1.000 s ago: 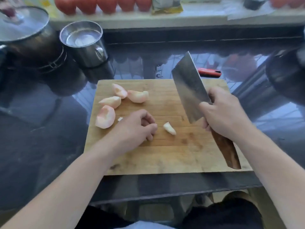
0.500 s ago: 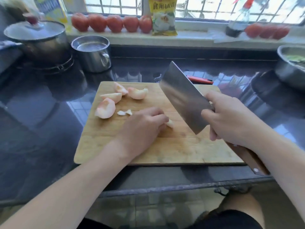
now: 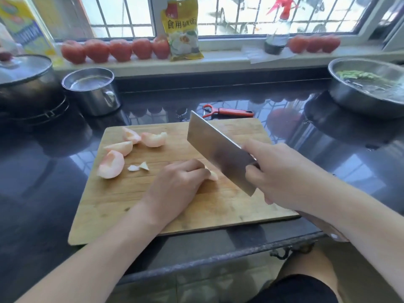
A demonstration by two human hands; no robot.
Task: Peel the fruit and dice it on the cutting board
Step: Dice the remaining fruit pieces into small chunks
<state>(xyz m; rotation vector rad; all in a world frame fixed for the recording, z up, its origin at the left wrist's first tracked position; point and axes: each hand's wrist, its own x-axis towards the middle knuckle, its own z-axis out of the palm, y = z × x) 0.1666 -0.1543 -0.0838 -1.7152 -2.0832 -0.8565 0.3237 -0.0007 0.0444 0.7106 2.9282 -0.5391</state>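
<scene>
A wooden cutting board [image 3: 218,211] lies on the dark counter. Several peeled pale pink fruit wedges [image 3: 110,165] sit at its far left, with two small white bits [image 3: 138,167] beside them. My left hand [image 3: 175,189] holds down a small fruit piece [image 3: 212,175] at the board's middle, fingers curled over it, most of the piece hidden. My right hand [image 3: 282,176] grips the handle of a cleaver [image 3: 218,149], forefinger along the blade. The blade stands tilted just right of the held piece.
A red peeler [image 3: 229,111] lies behind the board. A steel mug [image 3: 91,90] and a lidded pot [image 3: 26,84] stand at the back left, a steel basin [image 3: 367,90] with greens at the right. Tomatoes, a yellow packet and a bottle line the windowsill.
My left hand slid right and covered the small fruit piece. The cleaver came down closer to it. The camera tilted up, showing the windowsill.
</scene>
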